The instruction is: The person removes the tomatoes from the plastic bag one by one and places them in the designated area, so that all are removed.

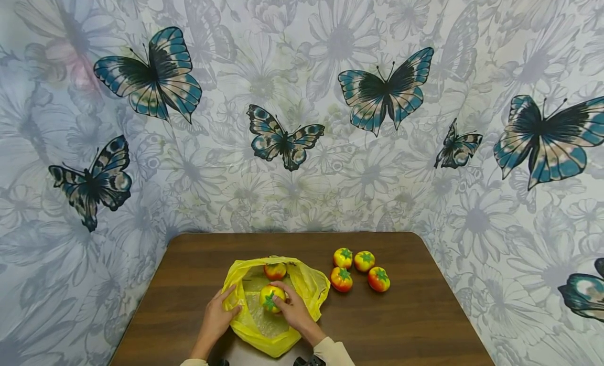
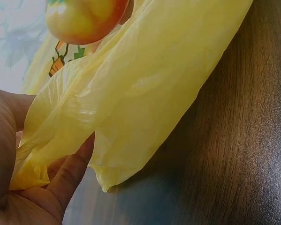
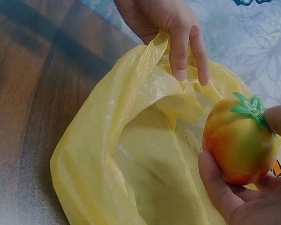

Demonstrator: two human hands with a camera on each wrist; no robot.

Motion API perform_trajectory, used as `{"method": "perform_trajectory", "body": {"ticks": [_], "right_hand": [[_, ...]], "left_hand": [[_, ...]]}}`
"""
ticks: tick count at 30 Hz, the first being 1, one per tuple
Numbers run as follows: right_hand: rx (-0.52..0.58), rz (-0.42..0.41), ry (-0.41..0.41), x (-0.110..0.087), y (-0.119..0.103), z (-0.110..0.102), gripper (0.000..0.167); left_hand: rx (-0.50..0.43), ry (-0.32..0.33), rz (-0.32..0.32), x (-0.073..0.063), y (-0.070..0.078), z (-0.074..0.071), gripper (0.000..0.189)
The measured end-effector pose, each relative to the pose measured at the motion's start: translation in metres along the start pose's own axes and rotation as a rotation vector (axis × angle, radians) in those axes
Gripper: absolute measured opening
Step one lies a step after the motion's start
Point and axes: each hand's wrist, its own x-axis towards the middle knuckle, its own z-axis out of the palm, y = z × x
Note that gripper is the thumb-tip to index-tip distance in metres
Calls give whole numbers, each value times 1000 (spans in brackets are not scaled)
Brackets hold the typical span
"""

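A yellow plastic bag [image 1: 302, 282] lies on the table with its mouth spread wide. My left hand [image 1: 218, 314] grips the bag's left rim, the film bunched between thumb and fingers in the left wrist view. Over the bag's opening, my right hand [image 1: 293, 309] holds a red-and-yellow tomato [image 3: 241, 140] with a green star-shaped top, thumb by the leaves and fingers beneath it. Another tomato [image 1: 275, 271] sits inside the bag toward its far side. The bag hides part of that tomato.
To the bag's right are several more tomatoes, among them one nearest the bag [image 1: 341, 279] and one at the far right [image 1: 379, 279]. The brown wooden table [image 1: 415, 324] meets a butterfly-patterned wall covering [image 1: 292, 198] at its back edge.
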Motion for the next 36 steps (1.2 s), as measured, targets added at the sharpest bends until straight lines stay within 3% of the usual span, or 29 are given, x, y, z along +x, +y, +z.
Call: {"method": "perform_trajectory", "body": {"ticks": [9, 18, 24, 31, 36], "right_hand": [[64, 34, -14, -1, -2, -2, 37], [61, -24, -22, 1, -1, -3, 70], [46, -33, -31, 1, -3, -6, 84], [62, -38, -5, -1, -7, -7, 85], [2, -35, 45, -2, -8, -11, 81]], "left_hand": [[13, 1, -7, -2, 2, -2, 60], [11, 5, -2, -2, 1, -1, 60], [7, -10, -21, -1, 2, -1, 61], [-1, -11, -26, 0, 2, -1, 61], [2, 5, -4, 0, 2, -1, 60]]}}
